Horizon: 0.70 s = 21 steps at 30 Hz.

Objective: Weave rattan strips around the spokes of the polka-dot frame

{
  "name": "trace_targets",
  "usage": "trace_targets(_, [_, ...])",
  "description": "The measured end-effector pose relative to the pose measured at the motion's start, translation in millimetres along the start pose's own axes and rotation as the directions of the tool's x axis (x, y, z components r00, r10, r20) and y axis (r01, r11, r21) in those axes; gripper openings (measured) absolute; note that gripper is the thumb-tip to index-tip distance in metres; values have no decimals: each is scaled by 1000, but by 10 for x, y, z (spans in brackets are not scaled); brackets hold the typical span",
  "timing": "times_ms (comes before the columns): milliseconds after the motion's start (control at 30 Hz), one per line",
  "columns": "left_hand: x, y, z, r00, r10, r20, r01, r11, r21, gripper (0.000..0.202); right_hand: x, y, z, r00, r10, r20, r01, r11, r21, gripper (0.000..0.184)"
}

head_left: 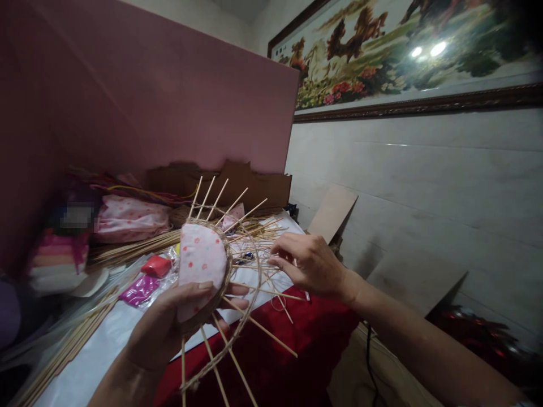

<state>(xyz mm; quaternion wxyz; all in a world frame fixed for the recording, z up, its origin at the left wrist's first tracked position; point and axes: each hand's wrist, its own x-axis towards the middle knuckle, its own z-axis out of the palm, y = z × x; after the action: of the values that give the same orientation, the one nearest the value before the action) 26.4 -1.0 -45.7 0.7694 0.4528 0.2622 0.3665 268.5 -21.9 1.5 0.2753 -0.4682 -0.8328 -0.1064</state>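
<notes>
My left hand [158, 321] is closed around a half-round piece covered in white cloth with small red flowers [202, 254], the thumb on its face and the fingers behind. Brown twine edges the curved side, and thin wooden sticks [274, 337] fan out from it. A wider loop of twine [242, 323] runs across the sticks. To the right of the piece, my right hand [307, 261] has thumb and forefinger pinched together near the stick ends. Whatever lies between those fingertips is too small to make out.
On the white table top [91, 350] lie bundles of sticks [136, 249], red [156, 265] and purple [139, 289] packets, and a flowered cloth bundle [131, 219]. Torn cardboard [254, 183] stands behind. Red cloth [271, 373] hangs at the front edge.
</notes>
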Motion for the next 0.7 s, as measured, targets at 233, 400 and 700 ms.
trace_targets(233, [-3,52,24,997,13,-80,-20,996,-84,24,-29,202,-52,956,279,-93,-181,808,561,13])
trace_targets(400, [-7,61,16,992,-20,-122,-2,984,-180,22,-139,450,183,871,492,-3,-254,454,854,17])
trace_targets(700, [-40,77,32,994,-6,-108,-16,979,-202,22,-205,472,545,914,102,394,-406,290,867,40])
